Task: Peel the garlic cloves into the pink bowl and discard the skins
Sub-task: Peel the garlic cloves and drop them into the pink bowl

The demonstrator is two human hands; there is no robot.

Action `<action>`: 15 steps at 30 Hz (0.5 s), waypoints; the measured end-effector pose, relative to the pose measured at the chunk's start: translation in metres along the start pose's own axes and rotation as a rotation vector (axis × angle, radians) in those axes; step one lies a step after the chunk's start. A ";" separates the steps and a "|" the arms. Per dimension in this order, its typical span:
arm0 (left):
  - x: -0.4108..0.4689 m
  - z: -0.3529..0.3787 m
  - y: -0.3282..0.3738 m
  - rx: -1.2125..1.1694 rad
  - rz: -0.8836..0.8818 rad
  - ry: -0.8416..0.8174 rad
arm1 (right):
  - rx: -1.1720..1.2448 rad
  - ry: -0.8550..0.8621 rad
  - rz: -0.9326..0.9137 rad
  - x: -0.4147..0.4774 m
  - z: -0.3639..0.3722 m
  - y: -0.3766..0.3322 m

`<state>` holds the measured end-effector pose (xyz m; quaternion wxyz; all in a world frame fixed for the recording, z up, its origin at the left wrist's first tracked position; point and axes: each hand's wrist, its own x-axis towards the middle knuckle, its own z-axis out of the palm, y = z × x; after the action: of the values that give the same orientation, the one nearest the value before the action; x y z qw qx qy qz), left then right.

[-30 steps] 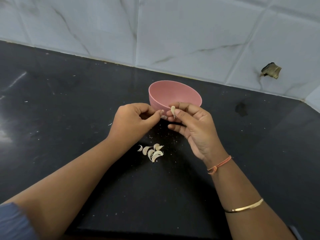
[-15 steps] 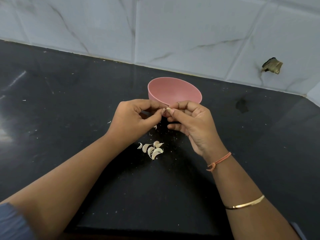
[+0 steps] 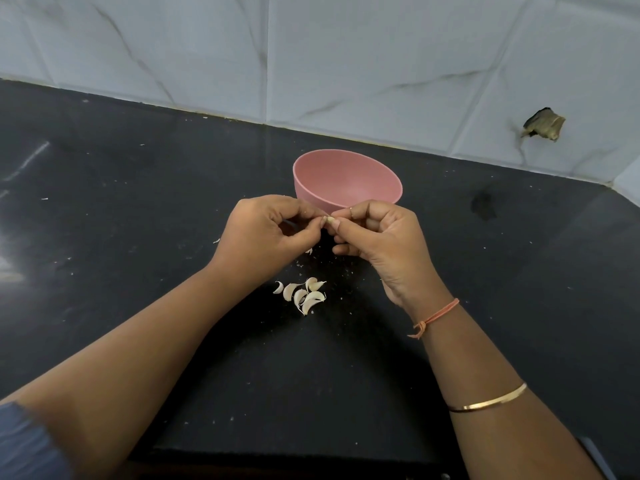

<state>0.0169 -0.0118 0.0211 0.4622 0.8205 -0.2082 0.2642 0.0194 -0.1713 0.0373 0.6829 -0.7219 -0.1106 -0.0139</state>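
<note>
One black bench (image 3: 145, 341) carries everything, and the pink bowl (image 3: 313, 192) stands on it just beyond both hands; no clove shows in the part of its inside that I can see. The left hand (image 3: 263, 233) and the right hand (image 3: 384, 237) meet in front of the bowl, fingers curled inward and the tips pressed together in a pinch. A small heap of cloves (image 3: 304, 294), which look unpeeled, lies on the bench below the hands, between the two wrists. Smallest is the one garlic clove (image 3: 330, 220), pinched between the fingertips of both hands. I judge it very light and firm, with a thin dry skin that tears easily and clings to fingers; once bare it may be slippery. Best is to hold its thick middle with one hand and pick the skin at the pointed tip with a nail of the other
</note>
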 end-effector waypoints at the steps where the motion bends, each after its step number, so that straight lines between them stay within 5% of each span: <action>1: 0.000 0.000 0.000 -0.007 -0.009 0.003 | -0.003 -0.001 -0.002 0.000 0.000 0.000; 15: 0.001 0.005 0.001 -0.170 -0.192 0.054 | 0.013 -0.018 -0.011 0.002 -0.001 0.001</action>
<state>0.0184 -0.0163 0.0200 0.5588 0.7870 -0.1380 0.2222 0.0211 -0.1717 0.0368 0.6865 -0.7169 -0.1208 -0.0106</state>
